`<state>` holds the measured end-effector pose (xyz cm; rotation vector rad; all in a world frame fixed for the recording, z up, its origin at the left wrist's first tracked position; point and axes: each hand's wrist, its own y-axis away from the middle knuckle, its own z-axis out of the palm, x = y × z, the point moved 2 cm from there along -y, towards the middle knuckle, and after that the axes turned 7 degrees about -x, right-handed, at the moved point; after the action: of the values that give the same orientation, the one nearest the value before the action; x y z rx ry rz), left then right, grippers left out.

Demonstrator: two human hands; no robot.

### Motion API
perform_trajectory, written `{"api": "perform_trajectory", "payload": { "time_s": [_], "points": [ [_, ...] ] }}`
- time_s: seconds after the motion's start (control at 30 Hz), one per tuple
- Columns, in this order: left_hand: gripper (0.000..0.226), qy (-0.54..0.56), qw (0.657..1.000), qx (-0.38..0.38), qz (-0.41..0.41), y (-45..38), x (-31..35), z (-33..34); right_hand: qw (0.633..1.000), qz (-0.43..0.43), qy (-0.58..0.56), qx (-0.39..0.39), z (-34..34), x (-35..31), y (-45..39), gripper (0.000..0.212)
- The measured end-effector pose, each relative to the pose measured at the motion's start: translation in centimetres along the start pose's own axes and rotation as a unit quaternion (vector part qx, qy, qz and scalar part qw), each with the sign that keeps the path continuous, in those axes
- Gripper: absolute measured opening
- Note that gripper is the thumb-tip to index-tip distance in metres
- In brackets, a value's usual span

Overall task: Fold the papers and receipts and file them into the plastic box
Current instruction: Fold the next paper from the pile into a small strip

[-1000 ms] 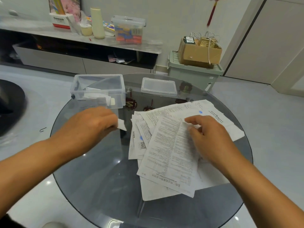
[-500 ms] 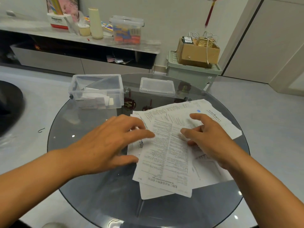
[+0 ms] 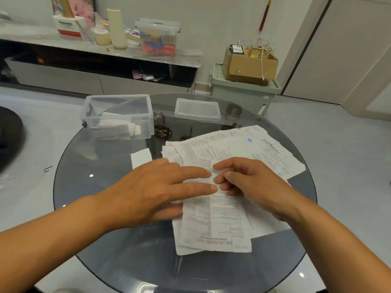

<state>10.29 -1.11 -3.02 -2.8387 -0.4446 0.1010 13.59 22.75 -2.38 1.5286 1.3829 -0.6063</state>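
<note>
Right now the left hand (image 3: 152,193) is lying flat, fingers straight and slightly apart, pressing the top sheet (image 3: 220,220) of the papers (image 3: 264,149) spread over the round glass desk (image 3: 101,208). The right hand (image 3: 249,185) is pinching that sheet's folded edge with curled fingers. Beyond them, the open plastic box (image 3: 118,117) is sitting at the desk's far left, folded slips inside, its lid (image 3: 197,108) alongside. A small folded slip (image 3: 140,157) is lying just beside the pile.
</note>
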Motion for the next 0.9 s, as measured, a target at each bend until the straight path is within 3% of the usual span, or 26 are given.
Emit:
{"api": "perform_trajectory", "payload": {
  "time_s": [0.1,0.17,0.23,0.33,0.4,0.47,0.57,0.67,0.8,0.9],
  "points": [
    [0.027,0.057,0.998,0.027,-0.003,0.1,0.4,0.5,1.000,-0.007,0.004,-0.019,-0.1,-0.3,0.2,0.030],
    [0.018,0.158,0.980,0.045,-0.110,0.0,0.6,0.7,0.999,-0.009,0.022,-0.045,-0.6,-0.6,0.6,0.033],
    [0.006,0.292,0.924,0.046,-0.240,0.2,0.5,1.3,0.994,-0.003,0.071,-0.077,-1.4,-0.9,1.3,0.038],
    [0.013,0.428,0.837,0.058,-0.335,0.2,0.2,2.3,0.983,0.010,0.054,-0.177,-2.7,-0.9,2.1,0.052],
    [0.014,0.454,0.808,0.060,-0.370,0.1,0.1,2.3,0.971,0.006,0.035,-0.236,-3.2,-1.0,2.4,0.062],
    [0.026,0.461,0.794,0.052,-0.393,-0.2,0.1,2.3,0.975,0.009,0.022,-0.221,-3.2,-0.8,2.2,0.067],
    [0.049,0.378,0.825,0.038,-0.418,-0.5,0.4,2.2,0.994,0.055,0.080,-0.048,-2.3,-0.2,1.3,0.056],
    [0.070,0.288,0.862,0.036,-0.416,-0.7,0.5,2.3,0.976,0.092,0.180,0.080,-1.1,0.0,0.9,0.048],
    [0.064,0.153,0.938,-0.022,-0.309,-1.0,0.7,2.0,0.972,0.113,0.166,0.122,-0.8,0.1,0.6,0.046],
    [0.078,0.106,0.958,-0.083,-0.255,-1.0,1.0,2.1,0.985,0.099,0.095,0.108,-0.8,0.2,0.4,0.041]
  ]
}}
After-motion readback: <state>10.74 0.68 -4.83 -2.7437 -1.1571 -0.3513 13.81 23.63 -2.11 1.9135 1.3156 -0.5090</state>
